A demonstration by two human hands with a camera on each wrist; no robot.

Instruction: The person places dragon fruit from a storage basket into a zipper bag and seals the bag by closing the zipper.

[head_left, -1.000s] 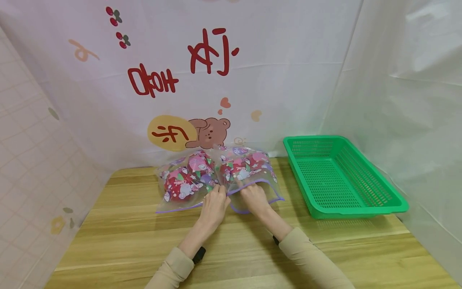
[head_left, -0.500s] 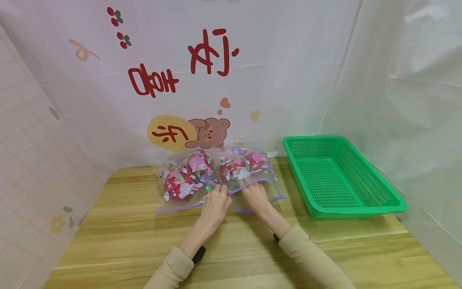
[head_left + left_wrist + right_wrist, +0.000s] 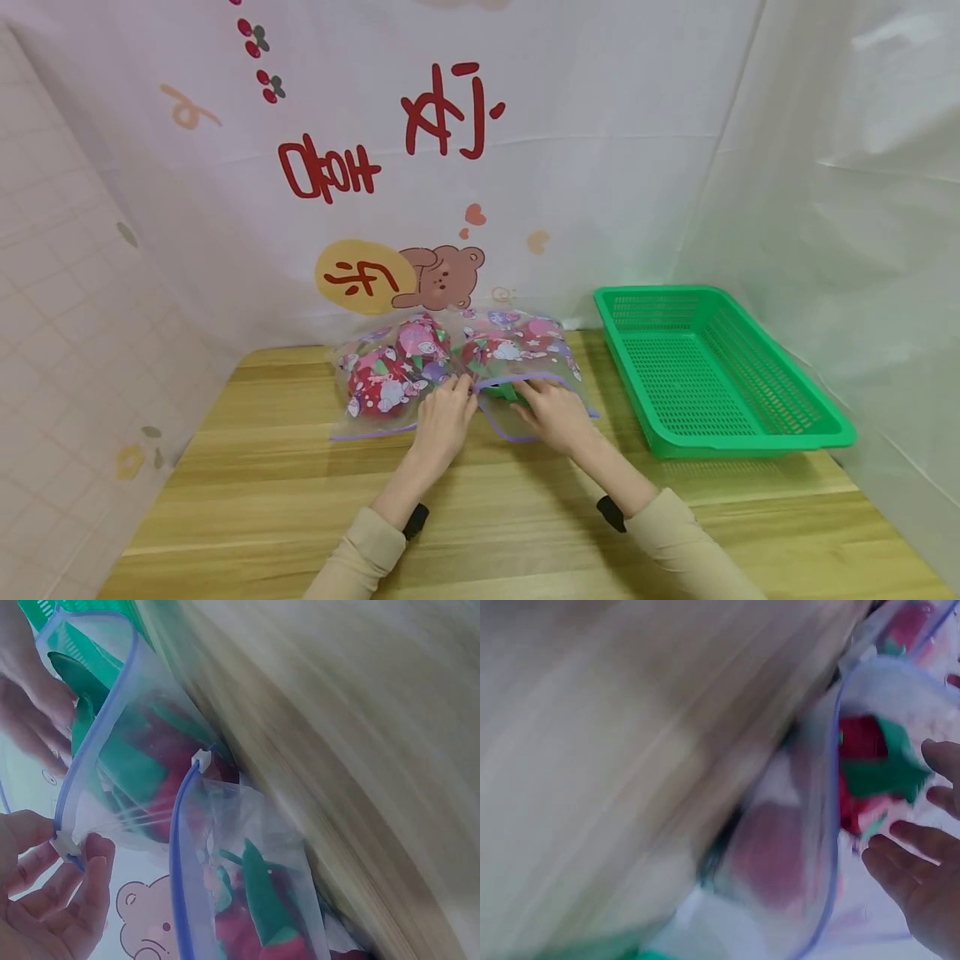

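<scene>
Two clear printed zip bags lie side by side, a left bag (image 3: pixel 360 429) and a right bag (image 3: pixel 573 379), each with red things with green leaves inside. My left hand (image 3: pixel 444 417) pinches the white slider (image 3: pixel 66 844) at the near corner of the right bag, whose mouth gapes. At that mouth is my right hand (image 3: pixel 555 412), its fingers apart beside a green leaf (image 3: pixel 501 390). In the right wrist view the leaf belongs to a red thing (image 3: pixel 859 739) in the bag, and the fingers are near its tip; contact is unclear.
A green plastic basket (image 3: pixel 637 400) stands to the right on the wooden table (image 3: pixel 480 525). Behind the bags rises a white sheet (image 3: pixel 570 167) printed with a bear and red characters.
My right hand has drawn back from inside the right bag to its mouth, where a green leaf now shows. The left hand stays at the bag's corner. The head view shifts slightly.
</scene>
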